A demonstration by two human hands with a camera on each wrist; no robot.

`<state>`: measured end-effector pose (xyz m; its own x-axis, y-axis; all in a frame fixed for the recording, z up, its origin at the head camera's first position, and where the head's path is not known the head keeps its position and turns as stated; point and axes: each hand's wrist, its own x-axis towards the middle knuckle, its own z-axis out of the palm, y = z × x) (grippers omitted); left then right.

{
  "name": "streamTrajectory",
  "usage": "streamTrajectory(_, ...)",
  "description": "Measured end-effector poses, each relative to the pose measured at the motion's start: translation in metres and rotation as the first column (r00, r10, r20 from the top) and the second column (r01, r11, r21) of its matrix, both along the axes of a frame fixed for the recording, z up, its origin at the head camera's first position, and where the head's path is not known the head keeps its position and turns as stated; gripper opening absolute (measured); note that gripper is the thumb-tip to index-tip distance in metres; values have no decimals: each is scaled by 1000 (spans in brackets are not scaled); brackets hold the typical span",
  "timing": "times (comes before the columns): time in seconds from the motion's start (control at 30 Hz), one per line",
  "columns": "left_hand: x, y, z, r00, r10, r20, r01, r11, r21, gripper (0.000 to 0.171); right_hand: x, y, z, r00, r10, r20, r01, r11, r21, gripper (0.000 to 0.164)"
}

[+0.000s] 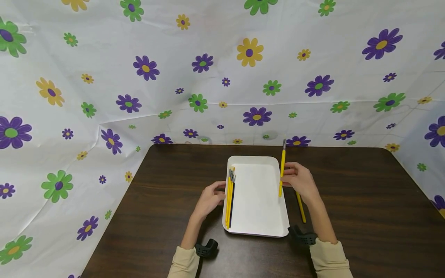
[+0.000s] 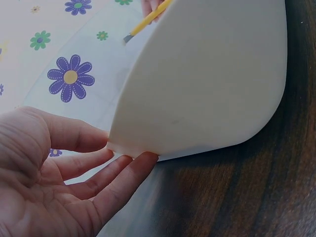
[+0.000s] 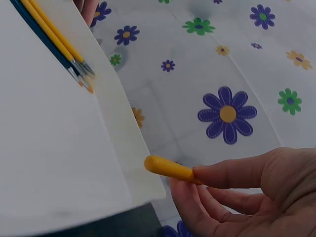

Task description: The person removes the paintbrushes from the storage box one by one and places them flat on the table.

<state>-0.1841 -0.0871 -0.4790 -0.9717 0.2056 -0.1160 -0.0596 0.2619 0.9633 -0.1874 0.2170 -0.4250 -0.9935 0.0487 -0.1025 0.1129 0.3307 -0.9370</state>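
My right hand (image 1: 300, 181) pinches a yellow paintbrush (image 1: 282, 166) between thumb and fingers, bristles up, over the right edge of a white tray (image 1: 259, 193). In the right wrist view the rounded handle end of the brush (image 3: 170, 168) points out past the thumb toward the tray. My left hand (image 1: 210, 199) holds the tray's left side; the left wrist view shows the thumb (image 2: 81, 136) at the rim and fingertips along the lower edge of the wall. Several paintbrushes (image 1: 229, 199), yellow and dark-handled, lie side by side along the tray's left inside.
Another yellow stick-like handle (image 1: 301, 208) lies on the dark wooden table (image 1: 156, 216) right of the tray, partly hidden by my right hand. A flower-printed cloth (image 1: 222, 69) hangs behind the table. Black wrist mounts (image 1: 206, 249) sit near the tray's front corners.
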Motion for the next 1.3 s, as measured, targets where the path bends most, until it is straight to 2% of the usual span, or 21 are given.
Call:
streamTrajectory(0.13, 0, 0, 0, 1000, 0, 5, 0, 1000, -8, 45, 1, 10, 0, 1000, 1, 12, -1, 1000, 8, 57)
streamTrajectory(0.4, -1, -2, -1, 1000, -13, 0, 13, 1000, 28, 46, 2, 26, -1, 1000, -2, 28, 1, 999, 41, 57)
streamTrajectory(0.57, -2, -2, 0, 1000, -10, 3, 10, 1000, 25, 46, 3, 36, -2, 999, 8, 48, -12, 996, 90, 62)
streamTrajectory(1.3, -1, -2, 0, 1000, -11, 6, 11, 1000, 16, 47, 7, 67, -13, 978, 20, 207, -65, 974, 216, 62)
